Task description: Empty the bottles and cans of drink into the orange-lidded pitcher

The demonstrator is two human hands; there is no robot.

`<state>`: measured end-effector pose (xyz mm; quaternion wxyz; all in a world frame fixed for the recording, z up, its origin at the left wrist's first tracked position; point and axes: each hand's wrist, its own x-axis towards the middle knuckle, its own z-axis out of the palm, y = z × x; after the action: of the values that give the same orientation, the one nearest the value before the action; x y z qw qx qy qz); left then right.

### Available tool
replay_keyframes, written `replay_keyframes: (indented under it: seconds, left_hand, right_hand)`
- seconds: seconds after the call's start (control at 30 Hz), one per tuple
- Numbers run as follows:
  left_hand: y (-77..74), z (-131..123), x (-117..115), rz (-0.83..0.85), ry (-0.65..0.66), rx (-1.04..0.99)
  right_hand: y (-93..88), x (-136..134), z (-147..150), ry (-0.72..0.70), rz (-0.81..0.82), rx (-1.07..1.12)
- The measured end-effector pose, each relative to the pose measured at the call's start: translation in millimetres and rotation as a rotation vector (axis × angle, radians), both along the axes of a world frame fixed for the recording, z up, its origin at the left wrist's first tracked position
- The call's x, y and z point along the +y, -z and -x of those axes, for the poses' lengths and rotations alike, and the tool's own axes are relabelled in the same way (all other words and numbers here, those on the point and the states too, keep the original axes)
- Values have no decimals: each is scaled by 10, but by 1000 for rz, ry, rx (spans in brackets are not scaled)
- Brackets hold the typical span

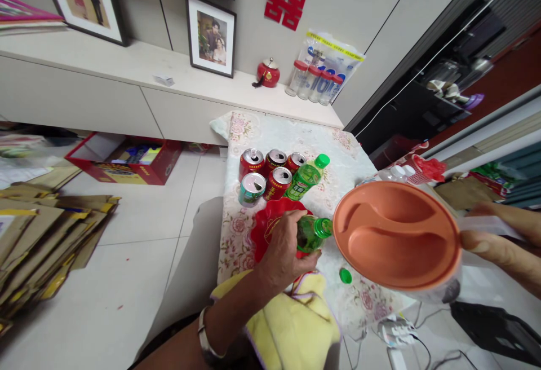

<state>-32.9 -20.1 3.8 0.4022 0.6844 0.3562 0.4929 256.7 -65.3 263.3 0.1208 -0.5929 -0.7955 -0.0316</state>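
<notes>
My left hand (282, 251) is wrapped round an uncapped green bottle (313, 232), tilted with its mouth toward an orange two-part dish (395, 236). My right hand (492, 240) holds that dish by its right edge, fingers pinched on it, tipped up toward me. The bottle's green cap (345, 275) lies on the floral tablecloth (236, 234) below. Under my left hand sits a red scalloped plate (266, 223). A yellow cloth (291, 325) lies near my forearm.
Behind stand several red cans (275, 160), a green-white can (252, 188) and a capped green bottle (307, 175). A red basket (418, 168) is at the table's right. Flattened cardboard (42, 234) lies on the floor left; a power strip (395, 330) and cables below.
</notes>
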Motion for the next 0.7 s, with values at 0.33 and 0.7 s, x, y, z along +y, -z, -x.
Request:
replay_keyframes:
  seconds: [0.33, 0.7]
  left_hand:
    - [0, 0, 3, -3, 9, 16]
    - [8, 0, -1, -11, 1, 10]
  right_hand:
    - [14, -5, -41, 56, 30, 23]
    - [2, 16, -1, -10, -5, -45]
